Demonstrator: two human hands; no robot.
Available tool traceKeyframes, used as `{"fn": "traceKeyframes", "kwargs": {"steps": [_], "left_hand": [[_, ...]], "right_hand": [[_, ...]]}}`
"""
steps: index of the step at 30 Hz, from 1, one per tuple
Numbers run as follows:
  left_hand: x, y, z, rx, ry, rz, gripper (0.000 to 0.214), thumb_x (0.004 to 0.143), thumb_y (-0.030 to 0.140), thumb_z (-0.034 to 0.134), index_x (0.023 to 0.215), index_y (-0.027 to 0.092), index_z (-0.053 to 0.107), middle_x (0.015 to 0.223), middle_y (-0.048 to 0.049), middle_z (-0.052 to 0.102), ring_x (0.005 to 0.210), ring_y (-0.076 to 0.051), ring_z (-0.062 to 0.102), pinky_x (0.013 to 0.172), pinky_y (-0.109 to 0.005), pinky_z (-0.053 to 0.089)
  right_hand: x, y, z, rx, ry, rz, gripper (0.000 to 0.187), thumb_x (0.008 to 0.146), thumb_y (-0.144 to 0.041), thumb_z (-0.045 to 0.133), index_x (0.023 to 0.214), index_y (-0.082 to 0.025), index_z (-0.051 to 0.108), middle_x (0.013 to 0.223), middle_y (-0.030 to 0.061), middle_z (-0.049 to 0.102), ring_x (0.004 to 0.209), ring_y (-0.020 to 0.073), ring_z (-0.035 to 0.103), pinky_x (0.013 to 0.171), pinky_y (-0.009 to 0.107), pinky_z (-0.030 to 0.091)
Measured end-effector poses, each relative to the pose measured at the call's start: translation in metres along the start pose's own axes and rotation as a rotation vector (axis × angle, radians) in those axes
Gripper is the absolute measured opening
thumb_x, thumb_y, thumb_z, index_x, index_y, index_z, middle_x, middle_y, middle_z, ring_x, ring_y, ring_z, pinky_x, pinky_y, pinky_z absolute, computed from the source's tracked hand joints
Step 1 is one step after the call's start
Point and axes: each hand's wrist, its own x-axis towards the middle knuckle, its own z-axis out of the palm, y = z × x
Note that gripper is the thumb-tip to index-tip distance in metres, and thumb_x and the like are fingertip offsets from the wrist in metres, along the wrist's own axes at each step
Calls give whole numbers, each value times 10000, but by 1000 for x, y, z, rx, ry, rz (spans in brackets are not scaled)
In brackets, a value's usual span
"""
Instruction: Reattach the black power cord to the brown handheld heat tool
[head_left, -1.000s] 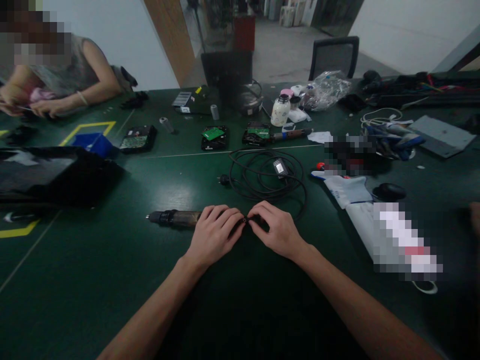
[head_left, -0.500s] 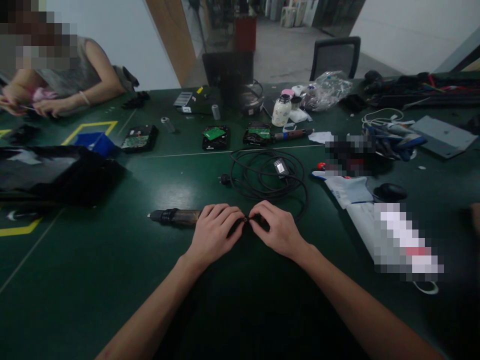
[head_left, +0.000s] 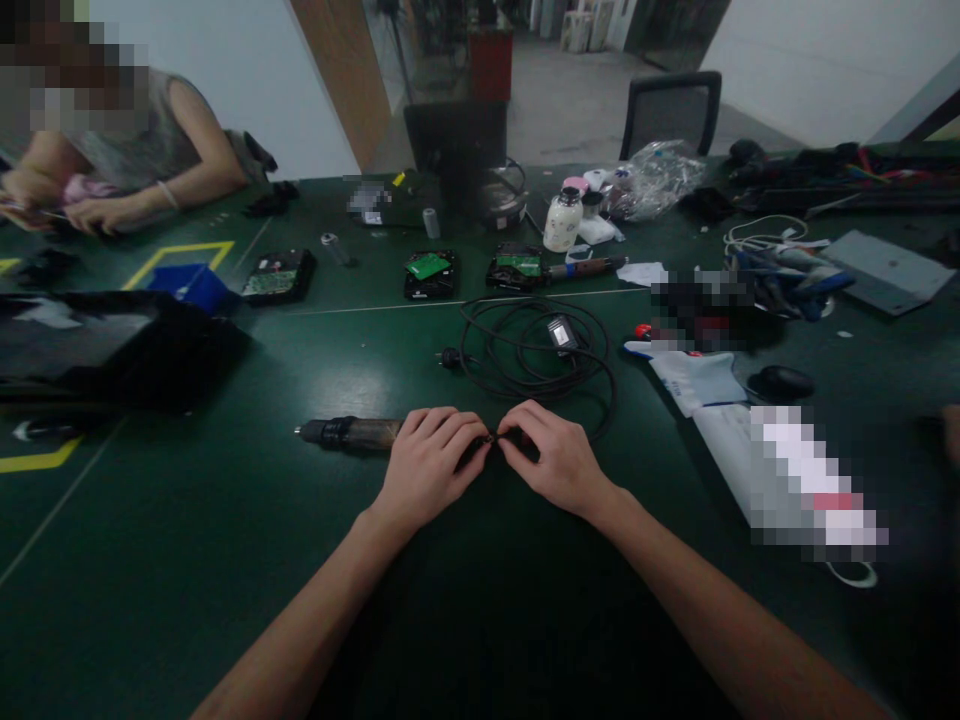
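An electric screwdriver (head_left: 351, 433) lies across the green table (head_left: 187, 560), its bit pointing left. My left hand (head_left: 431, 465) is closed over its rear end, which the fingers hide. My right hand (head_left: 555, 460) pinches the end of a black cable (head_left: 613, 390) right by the screwdriver's tail. Fingertips of both hands almost meet there; whether the connector is seated I cannot tell. Behind my hands the cable lies coiled, with a plug (head_left: 450, 358) and a small labelled box (head_left: 561, 335) on it.
Hard drives (head_left: 430, 274) stand in a row farther back, beside a second electric screwdriver (head_left: 589, 268) and a white bottle (head_left: 564, 218). To the right are a white glove (head_left: 701, 380) and a black mouse (head_left: 781, 383). A black bag-like bundle (head_left: 112, 350) lies left. A co-worker (head_left: 180, 150) sits back left.
Both hands keep nearly the same place and grip at the screwdriver's rear end. Screwdriver and cable coil show no clear movement.
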Motion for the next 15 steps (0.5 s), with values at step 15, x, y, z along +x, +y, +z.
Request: {"fn": "traceKeyframes", "kwargs": {"steps": [15], "left_hand": [[0,-1,-1,0,-3,6,174,992,286,632,1157,252,676,1218,-20,750,1140,-238,656,961,-444,460]], "right_hand": [[0,0,0,-4,3,8,95,997,-209,618,1084,-242,638,1125,52,677,943,193,658,754,298,515]]}}
